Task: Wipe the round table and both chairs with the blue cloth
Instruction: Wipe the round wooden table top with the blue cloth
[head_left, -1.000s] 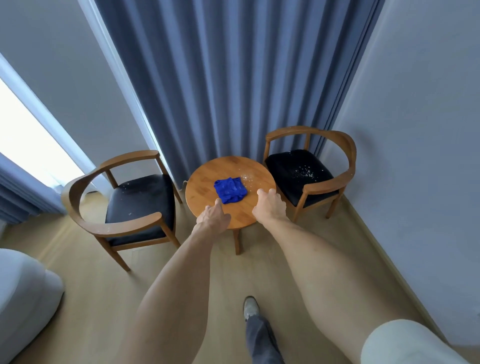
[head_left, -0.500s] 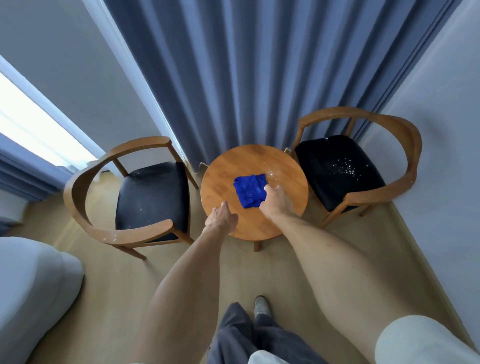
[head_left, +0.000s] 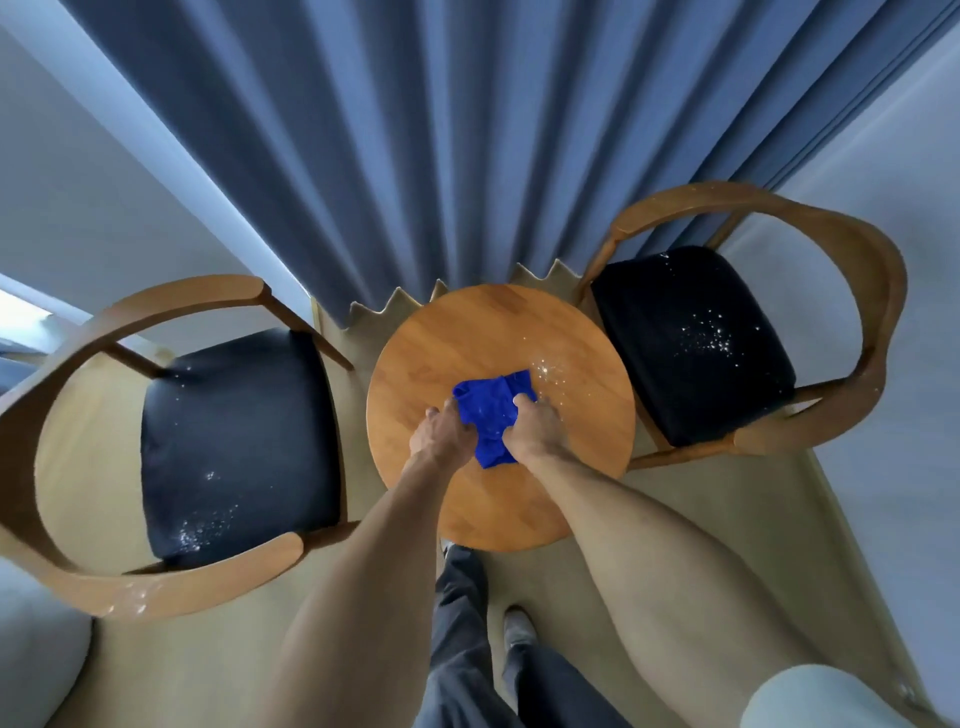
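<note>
Left hand and right hand gripping blue cloth on round table, crumb-speckled chairs flanking it

white short sleeve, dark grey trousers

Smooth wooden table, soft cloth

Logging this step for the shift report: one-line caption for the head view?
Both hands, left hand and right hand, grip the blue cloth on the crumb-speckled round table between two chairs.
</note>
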